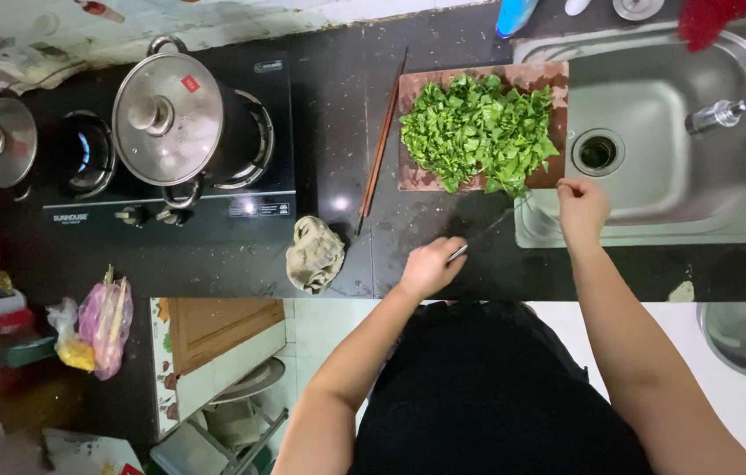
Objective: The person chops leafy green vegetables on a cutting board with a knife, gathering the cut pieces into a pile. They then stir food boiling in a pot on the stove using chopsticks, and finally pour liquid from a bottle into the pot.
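Observation:
A brown cutting board (pixel 531 77) lies on the black counter, partly over the sink's left edge, and a heap of chopped green leaves (pixel 479 132) covers most of it. My left hand (pixel 430 266) is closed around the handle of a knife (pixel 487 230). The thin blade points up and right toward the board's near right corner. My right hand (pixel 582 208) rests at that corner with its fingertips pinched at the blade's tip, just below the leaves.
A steel sink (pixel 663 189) with a drain and tap lies to the right. Chopsticks (pixel 382 132) lie left of the board and a crumpled rag (pixel 315 253) sits by the counter edge. A lidded pot (pixel 171 119) stands on a gas stove (pixel 254 207) whose left burner (pixel 84 151) is lit.

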